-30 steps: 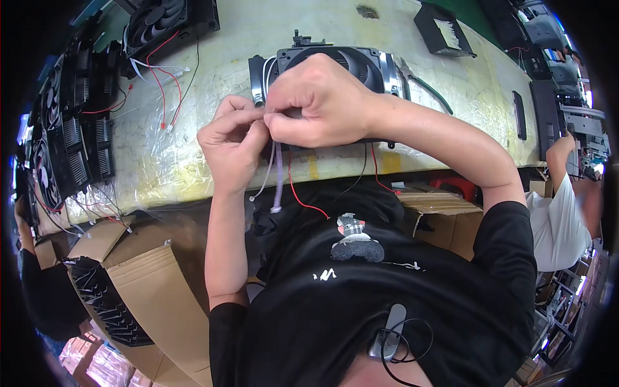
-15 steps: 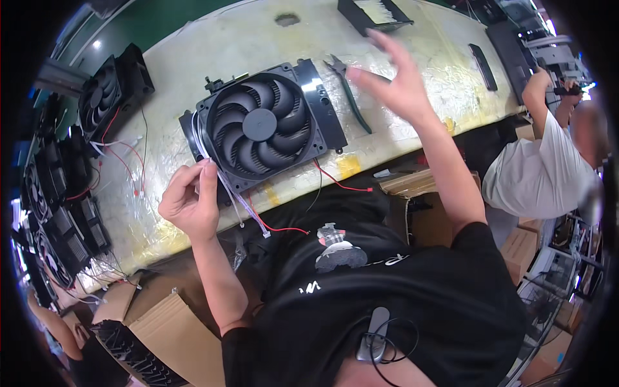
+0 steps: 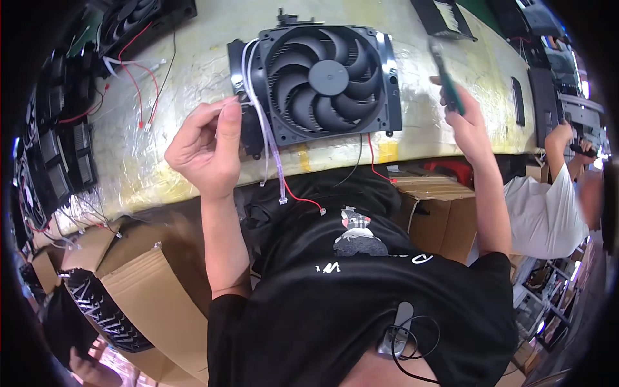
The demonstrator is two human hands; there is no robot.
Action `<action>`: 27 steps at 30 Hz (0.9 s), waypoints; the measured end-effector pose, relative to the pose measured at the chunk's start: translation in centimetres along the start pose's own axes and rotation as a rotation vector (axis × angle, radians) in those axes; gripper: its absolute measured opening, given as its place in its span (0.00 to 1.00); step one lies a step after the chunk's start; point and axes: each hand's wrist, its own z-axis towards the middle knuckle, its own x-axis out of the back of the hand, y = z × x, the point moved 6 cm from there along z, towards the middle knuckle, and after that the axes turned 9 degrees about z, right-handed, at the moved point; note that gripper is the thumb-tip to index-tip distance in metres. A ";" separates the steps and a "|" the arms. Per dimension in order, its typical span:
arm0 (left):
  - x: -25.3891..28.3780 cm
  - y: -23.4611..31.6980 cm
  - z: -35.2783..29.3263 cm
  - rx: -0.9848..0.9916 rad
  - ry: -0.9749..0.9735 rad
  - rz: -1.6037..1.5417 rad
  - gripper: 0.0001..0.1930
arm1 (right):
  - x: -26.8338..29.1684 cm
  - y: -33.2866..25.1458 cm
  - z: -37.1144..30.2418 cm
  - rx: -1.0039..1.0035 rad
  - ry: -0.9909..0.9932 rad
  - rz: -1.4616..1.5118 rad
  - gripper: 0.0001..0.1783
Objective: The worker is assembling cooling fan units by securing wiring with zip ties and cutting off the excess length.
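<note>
The black fan [image 3: 329,80] now sits at the near edge of the workbench [image 3: 187,71]. Your right hand [image 3: 465,119], which reached away, has come back clutching green-handled pliers [image 3: 445,74]; your left hand [image 3: 206,145] still pinches the white tie [image 3: 258,109], ready for trimming.

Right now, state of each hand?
Left hand: closed, pinching the white wires beside the black fan.
Right hand: closed on the green-handled tool.
</note>
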 end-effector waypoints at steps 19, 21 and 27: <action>0.0 -0.3 0.1 0.151 0.061 -0.064 0.04 | -11.1 -21.6 -0.9 0.832 -0.408 -0.889 0.28; -0.1 -0.2 0.1 0.147 0.051 -0.072 0.04 | -11.3 -22.0 -0.9 0.816 -0.419 -0.896 0.28; -0.4 0.0 0.0 -0.023 0.029 0.025 0.04 | -12.6 -21.1 -1.9 0.901 -0.193 -1.009 0.31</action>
